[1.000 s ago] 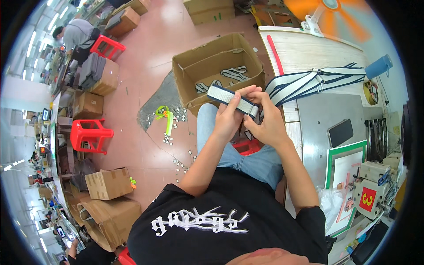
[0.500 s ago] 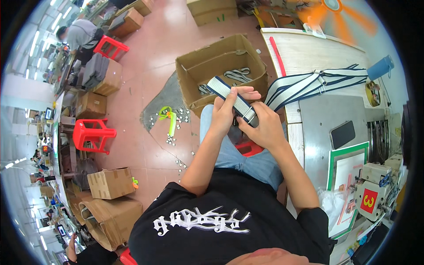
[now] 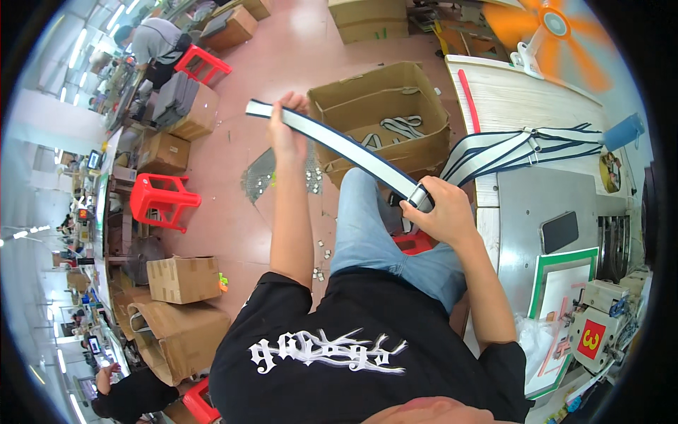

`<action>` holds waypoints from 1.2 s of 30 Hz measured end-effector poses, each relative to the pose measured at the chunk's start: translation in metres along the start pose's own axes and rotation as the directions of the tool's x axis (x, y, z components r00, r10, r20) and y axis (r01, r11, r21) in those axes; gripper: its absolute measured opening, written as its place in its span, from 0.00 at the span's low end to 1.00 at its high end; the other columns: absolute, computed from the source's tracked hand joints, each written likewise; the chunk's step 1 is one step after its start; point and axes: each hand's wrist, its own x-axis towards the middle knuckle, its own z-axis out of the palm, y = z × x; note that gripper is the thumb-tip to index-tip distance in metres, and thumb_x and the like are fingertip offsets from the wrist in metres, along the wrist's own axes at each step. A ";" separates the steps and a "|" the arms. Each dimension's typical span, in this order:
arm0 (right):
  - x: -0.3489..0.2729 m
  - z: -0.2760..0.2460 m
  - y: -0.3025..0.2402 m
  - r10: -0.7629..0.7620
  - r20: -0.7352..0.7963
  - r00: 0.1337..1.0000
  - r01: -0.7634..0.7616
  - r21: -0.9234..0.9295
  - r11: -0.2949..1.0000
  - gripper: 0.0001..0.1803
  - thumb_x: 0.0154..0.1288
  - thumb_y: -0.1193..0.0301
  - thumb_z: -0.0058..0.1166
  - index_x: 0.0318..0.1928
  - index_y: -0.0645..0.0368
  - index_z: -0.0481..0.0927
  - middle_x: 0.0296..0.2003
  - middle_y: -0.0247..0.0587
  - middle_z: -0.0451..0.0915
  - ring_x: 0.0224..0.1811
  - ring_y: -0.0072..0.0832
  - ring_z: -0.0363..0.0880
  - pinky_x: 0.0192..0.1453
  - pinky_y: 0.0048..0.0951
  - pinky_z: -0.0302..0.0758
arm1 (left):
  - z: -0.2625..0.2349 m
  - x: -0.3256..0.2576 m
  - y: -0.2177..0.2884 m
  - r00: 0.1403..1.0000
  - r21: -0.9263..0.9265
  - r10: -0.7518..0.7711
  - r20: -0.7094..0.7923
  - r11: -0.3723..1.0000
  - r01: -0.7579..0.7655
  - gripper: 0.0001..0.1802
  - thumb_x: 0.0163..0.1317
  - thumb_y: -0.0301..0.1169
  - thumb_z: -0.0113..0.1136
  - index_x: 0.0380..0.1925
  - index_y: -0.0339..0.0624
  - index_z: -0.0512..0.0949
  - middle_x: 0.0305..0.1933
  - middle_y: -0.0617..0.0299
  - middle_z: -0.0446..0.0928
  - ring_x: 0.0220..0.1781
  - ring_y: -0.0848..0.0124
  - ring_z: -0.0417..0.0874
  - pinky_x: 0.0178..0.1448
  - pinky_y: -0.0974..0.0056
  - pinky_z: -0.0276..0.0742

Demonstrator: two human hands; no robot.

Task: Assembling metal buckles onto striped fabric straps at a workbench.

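A white webbing strap with dark blue edges (image 3: pixel 339 145) stretches between my hands, over my lap and the near side of a carton. Near its far left end, my left hand (image 3: pixel 288 131) pinches it, with a short tail sticking out beyond the fingers. My right hand (image 3: pixel 445 210) grips the strap at a metal slide buckle (image 3: pixel 418 198) close to my right knee. What lies beneath the right fingers is partly hidden. More straps of the same kind (image 3: pixel 487 155) lie bundled over the table edge to the right, with buckles on them.
An open cardboard box (image 3: pixel 381 85) ahead holds several folded straps (image 3: pixel 402 127). The worktable on the right carries a phone (image 3: pixel 559 232), a sewing machine (image 3: pixel 597 318), a blue cup (image 3: pixel 623 132) and a spinning orange fan (image 3: pixel 554 25). Red stools (image 3: pixel 161 201) and cartons (image 3: pixel 185 279) stand left.
My left hand has moved out to the left, drawing the folded strap into a long straight length. My right hand stays at the buckle. The view has shifted slightly.
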 end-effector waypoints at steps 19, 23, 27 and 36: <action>-0.001 0.004 0.006 0.011 0.276 0.961 -0.062 0.177 0.982 0.22 0.61 0.57 0.72 0.39 0.64 0.79 0.34 0.52 0.83 0.38 0.50 0.83 0.44 0.44 0.79 | -0.025 -0.090 -0.004 0.876 0.783 -0.343 0.341 0.619 -0.062 0.19 0.72 0.34 0.66 0.60 0.42 0.85 0.60 0.58 0.85 0.62 0.65 0.84 0.66 0.62 0.77; -0.002 0.012 0.006 -0.068 0.174 0.982 0.020 0.260 0.965 0.24 0.58 0.62 0.77 0.46 0.61 0.78 0.38 0.49 0.84 0.41 0.47 0.86 0.46 0.41 0.81 | 0.059 -0.164 -0.037 0.567 0.626 -0.428 0.704 0.750 -0.212 0.18 0.70 0.36 0.69 0.53 0.35 0.83 0.50 0.56 0.86 0.51 0.70 0.85 0.59 0.62 0.79; 0.001 -0.005 0.011 -0.043 0.227 0.973 -0.021 0.274 0.961 0.29 0.57 0.71 0.76 0.56 0.57 0.76 0.38 0.48 0.85 0.42 0.43 0.88 0.49 0.36 0.80 | 0.074 -0.153 -0.031 0.582 0.726 -0.519 0.626 0.661 -0.192 0.16 0.66 0.37 0.73 0.43 0.35 0.84 0.35 0.62 0.84 0.37 0.76 0.81 0.43 0.66 0.77; 0.006 -0.043 0.017 0.084 0.495 0.865 -0.308 0.392 0.867 0.27 0.60 0.68 0.76 0.56 0.60 0.78 0.34 0.43 0.87 0.36 0.28 0.84 0.45 0.32 0.77 | 0.052 -0.103 0.035 0.800 0.821 -0.391 0.456 0.532 -0.208 0.10 0.68 0.31 0.71 0.34 0.34 0.87 0.29 0.67 0.84 0.33 0.82 0.79 0.40 0.71 0.74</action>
